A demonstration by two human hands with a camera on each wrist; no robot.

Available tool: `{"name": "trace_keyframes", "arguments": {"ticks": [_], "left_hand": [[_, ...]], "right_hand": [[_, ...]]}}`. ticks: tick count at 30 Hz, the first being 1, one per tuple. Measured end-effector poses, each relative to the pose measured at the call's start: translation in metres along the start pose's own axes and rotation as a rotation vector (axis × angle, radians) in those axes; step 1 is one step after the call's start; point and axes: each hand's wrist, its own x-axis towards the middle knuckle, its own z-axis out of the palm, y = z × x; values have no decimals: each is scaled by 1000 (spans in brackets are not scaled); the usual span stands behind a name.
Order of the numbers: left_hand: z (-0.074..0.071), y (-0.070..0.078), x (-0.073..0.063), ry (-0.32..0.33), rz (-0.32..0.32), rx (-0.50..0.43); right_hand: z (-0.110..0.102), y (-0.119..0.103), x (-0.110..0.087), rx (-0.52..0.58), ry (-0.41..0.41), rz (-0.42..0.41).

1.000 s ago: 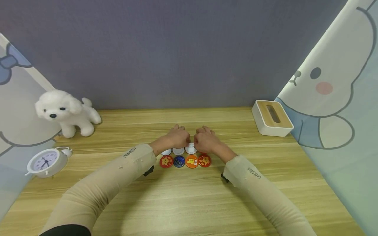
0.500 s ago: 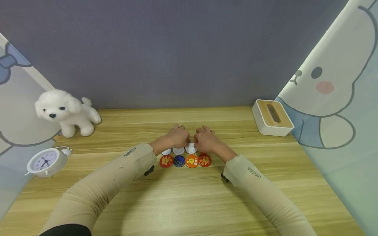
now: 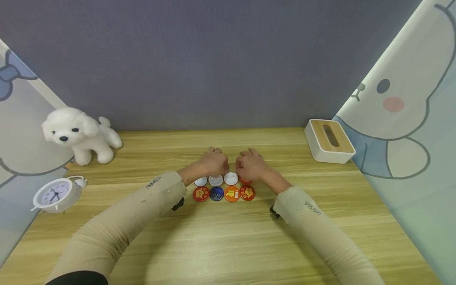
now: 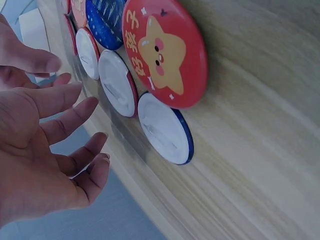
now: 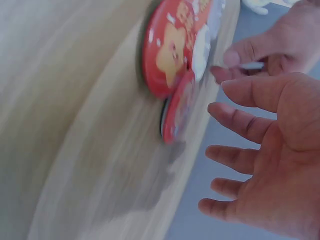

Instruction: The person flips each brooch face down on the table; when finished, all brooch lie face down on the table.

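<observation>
Round pin badges lie in two rows on the wooden table. In the front row are a red star badge (image 3: pixel 201 194), a blue badge (image 3: pixel 216 194), an orange thumbs-up badge (image 3: pixel 232 194) and another red star badge (image 3: pixel 247 192). Behind them, three badges such as this one (image 3: pixel 230 178) show white pin backs; a red badge (image 5: pixel 180 107) at the row's right end lies face up, partly hidden by my right hand in the head view. My left hand (image 4: pixel 55 145) hovers behind the row, fingers loosely bent. Beside it, my right hand (image 5: pixel 275 150) has its fingers spread, nothing held.
A white plush dog (image 3: pixel 80 134) and a white alarm clock (image 3: pixel 57 195) stand at the left. A white tissue box with a wooden lid (image 3: pixel 330 140) sits at the back right. A grey panel (image 3: pixel 213 67) rises behind the table (image 3: pixel 228 245).
My right hand has shifted slightly up and right, uncovering more of the red badge in the back row. My left hand has moved back a little. The badges stay in place.
</observation>
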Motion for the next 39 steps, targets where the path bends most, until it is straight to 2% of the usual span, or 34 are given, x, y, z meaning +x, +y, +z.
{"name": "trace_keyframes", "arguments": {"ticks": [4,8,11,18,27,39], "left_hand": [[-3,-2,-3,7,-18,-50],[-4,-1,-7,32,-8,-66],[-6,1,-9,46,6,-78],[-10,13,-6,9,11,-124],[-10,29,1,-40,-12,-92],[-5,38,7,-32,-4,-33]], "right_hand": [[-7,6,-5,-6,29,-19],[-10,12,-14,10,42,-63],[-12,18,-21,50,40,-60],[-12,25,-31,74,36,-37],[-3,32,-36,-4,49,-42],[2,33,-37,-29,45,-15]]}}
